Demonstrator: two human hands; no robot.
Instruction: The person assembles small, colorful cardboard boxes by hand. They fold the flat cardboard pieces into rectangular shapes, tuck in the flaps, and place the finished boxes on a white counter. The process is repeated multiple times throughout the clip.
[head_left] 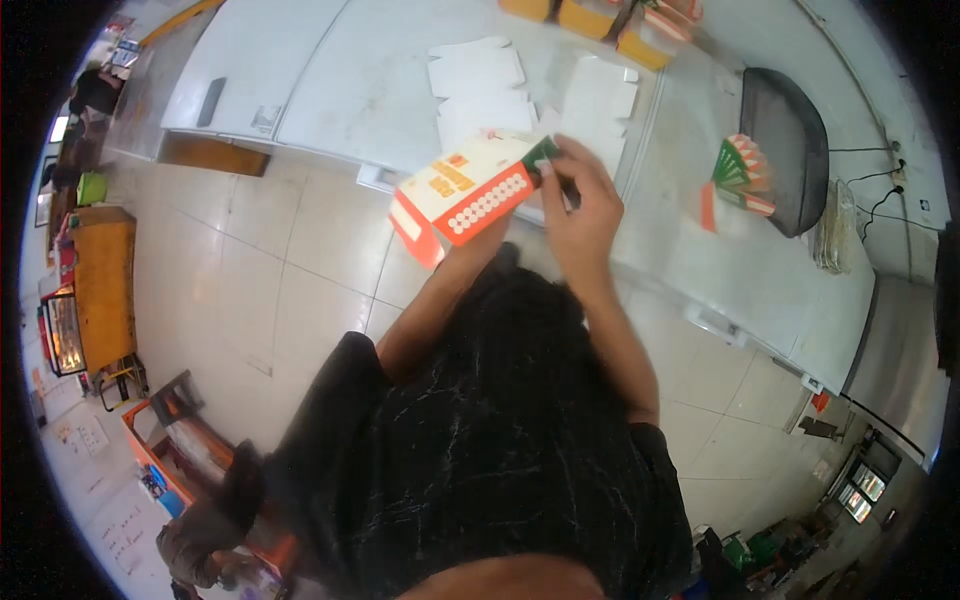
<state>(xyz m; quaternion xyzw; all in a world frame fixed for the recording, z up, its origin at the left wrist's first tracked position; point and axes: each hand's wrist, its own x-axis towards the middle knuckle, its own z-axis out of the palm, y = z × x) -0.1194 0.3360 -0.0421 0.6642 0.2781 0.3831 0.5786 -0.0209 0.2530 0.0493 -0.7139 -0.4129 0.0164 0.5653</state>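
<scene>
A cream and orange folding carton [455, 200], with a row of white dots on its orange side, is held in front of me above the near edge of a white worktop [350, 110]. My left hand [482, 246] supports it from underneath, its fingers mostly hidden behind the cardboard. At the carton's right end, my right hand [585, 210] is closed, thumb and fingers pinching the dark green end flap [540, 155]. The orange flap [415, 235] at the left end hangs open. Beyond the carton, white unfolded carton blanks [478, 75] lie on the worktop.
A fan of green and orange card pieces [742, 165] lies at right beside a black mesh object [790, 140]. Yellow and orange boxes [590, 18] stand at the far edge. Cables run along the right wall. At lower left, another person [205, 535] is near an orange frame.
</scene>
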